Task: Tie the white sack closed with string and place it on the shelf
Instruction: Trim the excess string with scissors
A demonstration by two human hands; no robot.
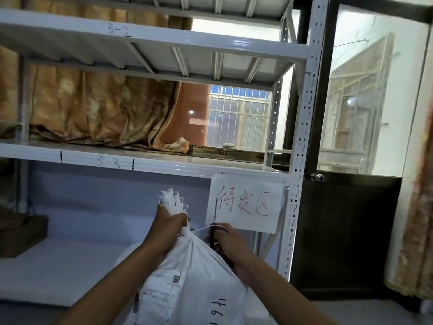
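The white sack [194, 275] stands in front of me at the bottom centre, with a printed label and black handwriting on it. My left hand [167, 225] is clenched around its gathered neck, and the frayed top sticks up above my fist. A thin white string [203, 228] runs taut from the neck to my right hand [225, 240], which pinches it together with a dark strap or cord. The white metal shelf [77, 261] lies just behind the sack, at its lower level.
A paper sign with red writing [244, 202] hangs from the shelf beam marked 3-3. A brown box [21, 233] sits at the left of the lower level. Golden cloth [98, 111] fills the middle level. A dark door [344, 228] stands to the right.
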